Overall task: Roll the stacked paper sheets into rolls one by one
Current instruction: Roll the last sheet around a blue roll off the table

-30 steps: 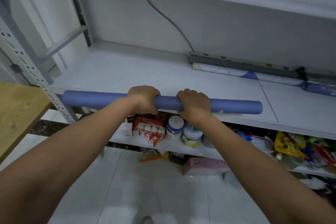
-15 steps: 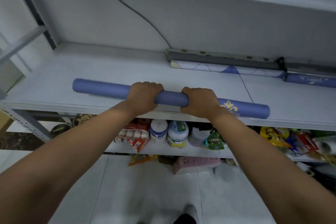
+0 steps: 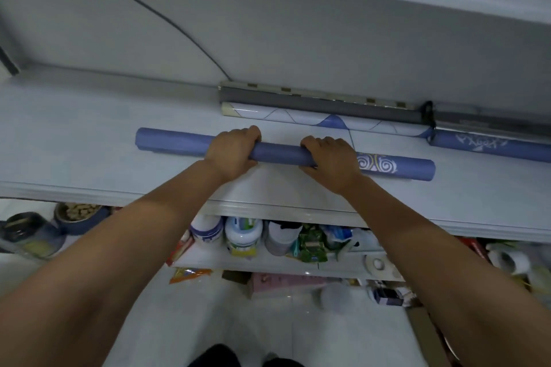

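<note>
Broadly, the scene is a wide pale shelf [image 3: 89, 134] at about waist height, and its top seems to be covered by the stack of sheets [image 3: 298, 191] lying pale side up; the layered front edge and a thin seam line near the right hand suggest this, though I cannot tell how many sheets are left. Across the middle of that stack lies the long blue roll [image 3: 280, 155], a tight tube set slightly askew, its right end nearer the shelf's front edge and showing a white swirl print. Behind it, against a grey bar [image 3: 313, 101] at the back wall, sit two finished rolls, a white-and-blue one [image 3: 298, 116] and a darker blue one [image 3: 492, 147] at the right, both apart from the roll in hand. Under the shelf, a lower shelf [image 3: 268, 262] holds bottles [image 3: 243, 235] and packets. The left hand [image 3: 232, 152] and right hand [image 3: 331, 161] grip the roll's middle, near each other, fingers [image 3: 250, 132] pressed together and curled over the top and far side. By my reading, this sheet is rolled through, with no loose flap showing, so what remains is to set it with the others and start on the next sheet.
</note>
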